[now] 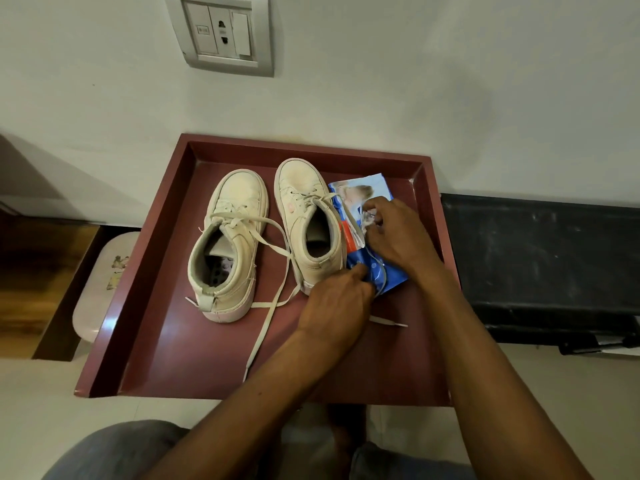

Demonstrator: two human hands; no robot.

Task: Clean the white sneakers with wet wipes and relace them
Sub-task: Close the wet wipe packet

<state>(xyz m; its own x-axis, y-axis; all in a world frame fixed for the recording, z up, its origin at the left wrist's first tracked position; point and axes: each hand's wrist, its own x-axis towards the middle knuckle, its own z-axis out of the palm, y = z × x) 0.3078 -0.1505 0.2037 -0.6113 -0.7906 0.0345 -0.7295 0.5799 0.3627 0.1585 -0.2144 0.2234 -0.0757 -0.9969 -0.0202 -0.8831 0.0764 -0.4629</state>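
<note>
Two dirty white high-top sneakers stand side by side on a maroon tray (145,306), toes toward the wall: the left sneaker (230,244) and the right sneaker (306,220). Their loosened laces (273,306) trail over the tray. A blue wet wipes pack (363,202) lies just right of the right sneaker. My left hand (337,303) grips the pack's near end. My right hand (398,233) pinches at the flap on top of the pack, where a white piece shows.
The tray sits against a white wall with a switch and socket plate (225,32). A black case (540,265) lies to the right of the tray. A pale oval lid (100,285) and a wooden surface (38,271) are on the left. My knees show below.
</note>
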